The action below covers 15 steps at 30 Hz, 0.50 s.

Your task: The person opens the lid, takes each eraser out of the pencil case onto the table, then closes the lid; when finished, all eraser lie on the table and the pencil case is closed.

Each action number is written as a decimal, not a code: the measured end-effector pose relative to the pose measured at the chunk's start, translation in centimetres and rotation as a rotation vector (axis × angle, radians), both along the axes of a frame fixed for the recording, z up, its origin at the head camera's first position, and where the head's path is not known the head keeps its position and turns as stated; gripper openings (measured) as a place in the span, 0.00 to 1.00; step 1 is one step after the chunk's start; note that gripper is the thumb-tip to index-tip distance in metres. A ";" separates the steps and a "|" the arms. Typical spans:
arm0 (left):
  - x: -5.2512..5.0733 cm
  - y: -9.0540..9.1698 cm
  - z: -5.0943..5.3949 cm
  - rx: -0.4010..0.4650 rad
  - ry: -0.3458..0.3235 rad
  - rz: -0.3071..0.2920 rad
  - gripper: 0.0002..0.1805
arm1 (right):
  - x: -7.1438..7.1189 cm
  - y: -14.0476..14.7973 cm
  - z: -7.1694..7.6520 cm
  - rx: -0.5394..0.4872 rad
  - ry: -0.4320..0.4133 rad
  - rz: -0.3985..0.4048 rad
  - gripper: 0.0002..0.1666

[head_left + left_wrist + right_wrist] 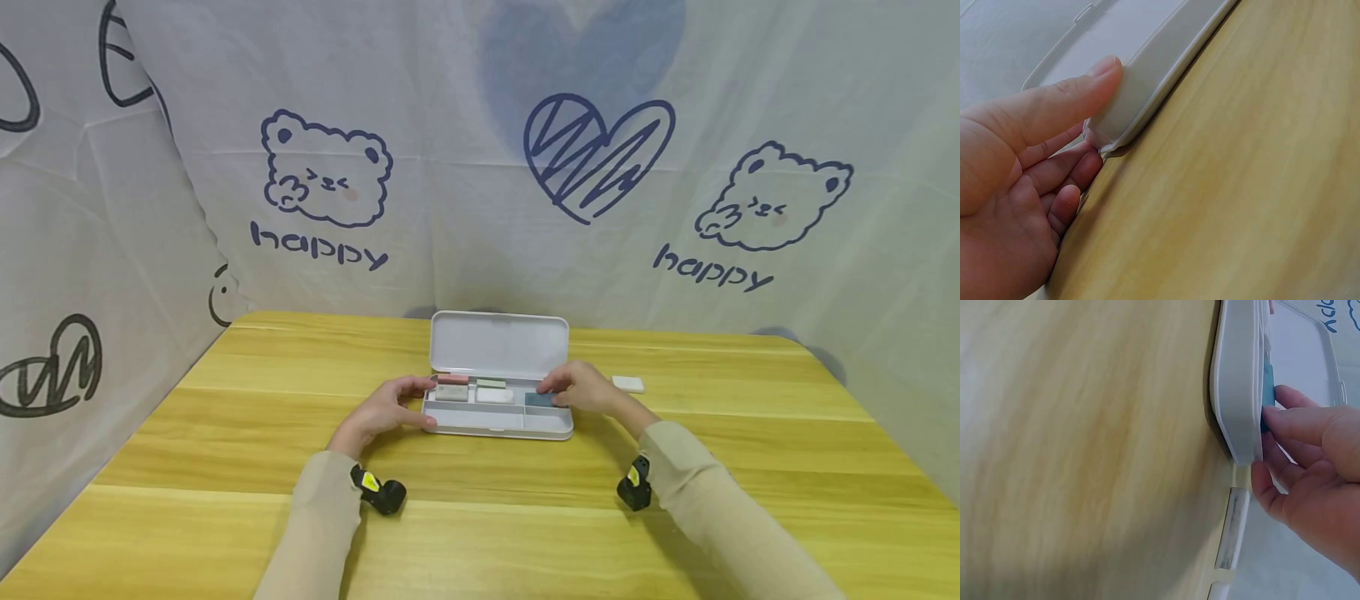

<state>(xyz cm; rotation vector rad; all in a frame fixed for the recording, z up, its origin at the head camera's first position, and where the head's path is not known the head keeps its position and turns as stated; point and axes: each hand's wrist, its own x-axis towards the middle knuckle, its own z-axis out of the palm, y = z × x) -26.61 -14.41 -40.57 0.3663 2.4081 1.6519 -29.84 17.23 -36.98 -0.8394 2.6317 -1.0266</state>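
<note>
A white pencil case (pixel 472 430) lies on the table with its lid (pixel 498 343) raised at the back. My left hand (pixel 382 410) holds the case's left end, thumb over the front corner, the other fingers along the side, as the left wrist view also shows. My right hand (pixel 588 388) pinches a blue eraser (pixel 536 399) at the right end of the case. Other blocks lie left of it in the case: a grey eraser (pixel 452 393), a white eraser (pixel 495 396), a red block (pixel 453 379) and a green block (pixel 491 384).
A white block (pixel 627 384) lies on the wooden table (pixel 495 533) right of the case; the right wrist view shows a second white block (pixel 1219 591) near it. A printed cloth (pixel 465 233) hangs behind the table.
</note>
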 end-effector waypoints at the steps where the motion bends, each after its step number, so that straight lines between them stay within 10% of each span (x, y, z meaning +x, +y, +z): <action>1: 0.0 0.0 0.0 -0.002 0.003 -0.002 0.32 | 0.0 0.0 0.0 -0.005 0.000 -0.002 0.11; 15: -0.1 0.0 -0.1 0.015 -0.004 -0.002 0.34 | 0.0 0.0 -0.1 -0.082 0.018 -0.040 0.08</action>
